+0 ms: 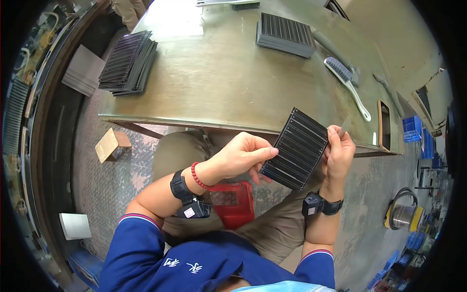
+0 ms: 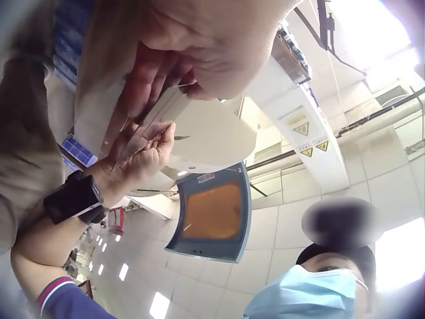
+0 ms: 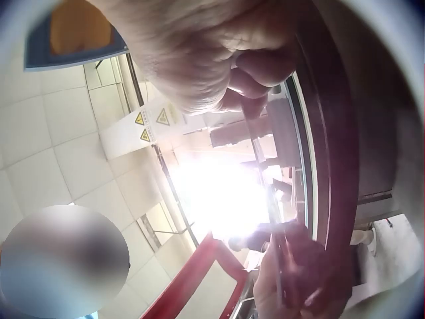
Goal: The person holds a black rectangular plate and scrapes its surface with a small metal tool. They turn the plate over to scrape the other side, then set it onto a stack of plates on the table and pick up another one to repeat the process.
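A black slotted panel (image 1: pixel 296 150) is held tilted between both hands, off the table's near edge. My left hand (image 1: pixel 242 156) pinches its left edge, thumb on the face. On the opposite edge, my right hand (image 1: pixel 339 155) grips the panel with curled fingers; a thin, pale, flat piece (image 1: pixel 345 127) sticks up beside those fingers. The left wrist view shows the left hand (image 2: pixel 206 46) close up, with the right hand (image 2: pixel 143 156) across the panel. In the right wrist view the right hand (image 3: pixel 219 53) is above and the left hand (image 3: pixel 299 272) below.
On the table (image 1: pixel 209 73) stand a fanned stack of black panels (image 1: pixel 127 63) at left and a neater stack (image 1: pixel 286 35) at the back. A white-handled brush (image 1: pixel 348 85) lies at right. Below are a red stool (image 1: pixel 232 207) and a small wooden stool (image 1: pixel 111 145).
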`<state>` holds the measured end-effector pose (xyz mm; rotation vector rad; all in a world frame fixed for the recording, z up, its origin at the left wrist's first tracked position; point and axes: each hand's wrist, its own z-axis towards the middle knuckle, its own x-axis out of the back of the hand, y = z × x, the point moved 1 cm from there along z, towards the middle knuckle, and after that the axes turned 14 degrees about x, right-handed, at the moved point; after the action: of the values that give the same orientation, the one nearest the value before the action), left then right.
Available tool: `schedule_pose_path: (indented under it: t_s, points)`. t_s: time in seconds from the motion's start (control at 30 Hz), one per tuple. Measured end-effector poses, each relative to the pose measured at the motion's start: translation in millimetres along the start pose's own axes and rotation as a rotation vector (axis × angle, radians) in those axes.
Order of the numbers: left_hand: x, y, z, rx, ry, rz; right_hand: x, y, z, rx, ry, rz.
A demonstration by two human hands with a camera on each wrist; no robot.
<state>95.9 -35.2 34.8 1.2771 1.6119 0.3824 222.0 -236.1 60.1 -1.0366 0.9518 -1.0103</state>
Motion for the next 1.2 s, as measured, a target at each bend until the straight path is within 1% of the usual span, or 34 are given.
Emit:
schedule_pose_path:
  t_s: [0.03, 0.1, 0.2, 0.4, 0.67, 0.77, 0.9, 1.0, 1.07, 1.1, 1.13, 1.17, 1.2]
  points:
    - [-2.3, 3.5, -2.0, 0.005, -0.006, 0.001, 2.6, 1.3, 2.0, 0.009, 0.001, 0.012]
    - [-7.1, 7.5, -6.1, 0.095, 0.012, 0.008, 3.9, 1.6, 2.4, -0.007, 0.027, -0.001]
    - [-9.5, 8.6, -5.0, 0.114, -0.003, 0.052, 5.7, 1.9, 4.0, -0.011, 0.047, -0.017]
    - [-10.5, 7.4, -4.1, 0.111, -0.007, 0.122, 9.0, 5.8, 4.2, 0.004, 0.055, -0.024]
    - [-11.7, 5.3, -2.9, 0.103, -0.043, 0.108, 9.1, 10.7, 6.2, 0.033, 0.102, 0.032]
    - [-12.0, 5.0, -2.1, 0.094, -0.061, 0.11, 11.2, 9.1, 4.0, 0.025, 0.052, 0.025]
    - [-18.5, 6.2, -1.8, 0.096, -0.076, 0.15, 5.9, 13.7, 1.0, 0.045, 0.057, 0.002]
    - [-16.5, 4.4, 1.1, 0.104, -0.098, 0.117, 4.1, 14.1, 1.3, 0.077, 0.055, 0.002]
    - [-16.2, 5.6, 0.4, 0.093, -0.096, 0.102, 3.5, 10.7, 1.2, 0.133, 0.041, -0.133]
    - [-17.1, 8.1, -1.2, 0.041, -0.083, 0.105, 4.5, 11.6, 1.3, 0.133, 0.034, -0.125]
    - [-17.6, 10.3, -3.0, -0.011, -0.069, 0.11, 7.4, 12.0, 1.5, 0.176, 0.042, -0.221]
    - [-17.6, 11.3, -4.4, -0.014, -0.06, 0.11, 9.9, 12.5, 1.9, 0.22, 0.051, -0.316]
    - [-18.1, 12.0, -5.4, -0.029, -0.047, 0.125, 11.5, 13.1, 2.6, 0.245, 0.059, -0.328]
